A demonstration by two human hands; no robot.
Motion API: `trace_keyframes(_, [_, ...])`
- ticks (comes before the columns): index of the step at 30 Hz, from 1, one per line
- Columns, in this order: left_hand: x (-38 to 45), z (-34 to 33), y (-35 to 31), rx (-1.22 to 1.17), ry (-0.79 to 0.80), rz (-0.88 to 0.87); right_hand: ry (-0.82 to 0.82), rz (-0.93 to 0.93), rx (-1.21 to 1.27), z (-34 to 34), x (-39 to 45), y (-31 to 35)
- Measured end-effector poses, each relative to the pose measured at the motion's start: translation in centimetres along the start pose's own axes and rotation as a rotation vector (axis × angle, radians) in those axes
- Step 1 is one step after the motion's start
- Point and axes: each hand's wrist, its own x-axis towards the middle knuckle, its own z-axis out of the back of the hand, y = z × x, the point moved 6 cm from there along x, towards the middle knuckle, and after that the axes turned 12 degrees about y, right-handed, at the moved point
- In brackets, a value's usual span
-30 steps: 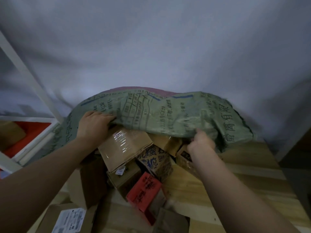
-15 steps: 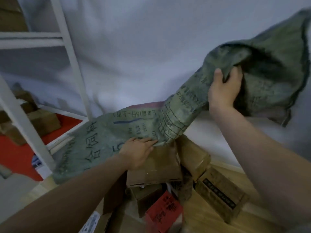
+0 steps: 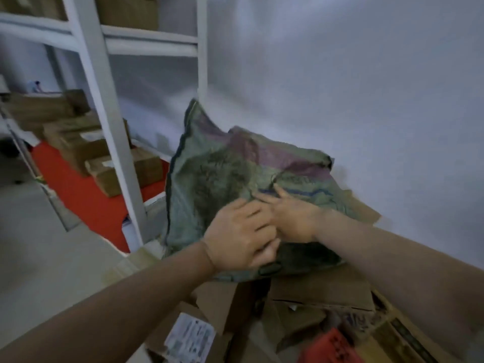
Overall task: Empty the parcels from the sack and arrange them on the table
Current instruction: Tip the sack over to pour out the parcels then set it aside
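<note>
Where the heap of parcels lies nearest the onlooker, item one: brown cardboard boxes piled at angles, one bearing a white printed label, one red carton at the pile's near right edge, its print too blurred to read. Whether the heap sits on a table cannot be told; the surface under it is hidden.

Item two: green woven sack, slack and crumpled, lying on top of the heap at its far side, one corner standing up against the wall. Purple band across its upper face; dark lettering, illegible.

Item three: left hand, directly above the heap, fingers curled into a fold of the sack and gripping it.

Item four: right hand, just beside and touching the left, fingers laid forward on the sack cloth with a fold bunched beneath; its grip cannot be told for certain.

Item five: white metal shelving, left of the heap and beyond it, holding more brown boxes on a red shelf floor.

Item six: pale wall behind the heap.
</note>
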Motion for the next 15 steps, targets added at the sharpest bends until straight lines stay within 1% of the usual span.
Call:
trace_keyframes(1, [-0.2, 0.4, 1.4, 0.041, 0.0, 0.09, 0.034, 0.007, 0.026, -1.1, 0.0, 0.2])
trace_keyframes(2, [-0.4, 0.0, 3.0, 0.079, 0.037, 0.206, 0.01, 0.016, 0.062, -1.6, -0.5, 0.3])
trace_keyframes(3, [-0.8, -0.8, 4.6, 0.11, 0.116, 0.341, -0.037, 0.019, 0.075, -1.8, -1.1, 0.2])
trace_keyframes(4, [-1.3, -2.2, 6.1, 0.123, 0.25, 0.482, -0.092, 0.003, 0.088, -1.7, -1.9, -0.2])
trace_keyframes(6, [-3.3, -5.6, 8.4, 0.078, 0.6, 0.705, -0.228, -0.104, 0.198, -1.2, -3.8, -1.8])
trace_keyframes(7, [-4.5, -7.2, 8.9, 0.047, 0.747, 0.758, -0.322, -0.214, 0.256, -0.8, -5.1, -2.8])
trace_keyframes(8, [-5.6, -8.5, 9.2, 0.014, 0.863, 0.79, -0.419, -0.382, 0.321, -1.0, -6.4, -4.2])
trace_keyframes(9, [-6.5, -9.6, 9.2, -0.023, 0.942, 0.817, -0.485, -0.595, 0.399, -1.9, -7.8, -6.1])
trace_keyframes(10, [-7.2, -10.5, 9.1, -0.064, 0.988, 0.844, -0.487, -0.828, 0.505, -3.0, -9.4, -7.7])
trace_keyframes(11, [-7.6, -11.1, 8.9, -0.098, 1.018, 0.867, -0.416, -1.018, 0.711, -4.5, -10.7, -8.8])
trace_keyframes(12, [-7.8, -11.6, 8.7, -0.125, 1.036, 0.882, -0.35, -1.112, 0.985, -5.9, -11.7, -9.1])
trace_keyframes(13, [-7.9, -12.0, 8.5, -0.149, 1.043, 0.89, -0.317, -1.107, 1.294, -7.2, -12.0, -8.8])
trace_keyframes(14, [-7.8, -12.3, 8.3, -0.174, 1.042, 0.896, -0.314, -1.032, 1.595, -7.7, -12.0, -8.1])
trace_keyframes(15, [-7.8, -12.6, 8.1, -0.197, 1.035, 0.899, -0.328, -0.953, 1.793, -8.0, -11.7, -7.6])
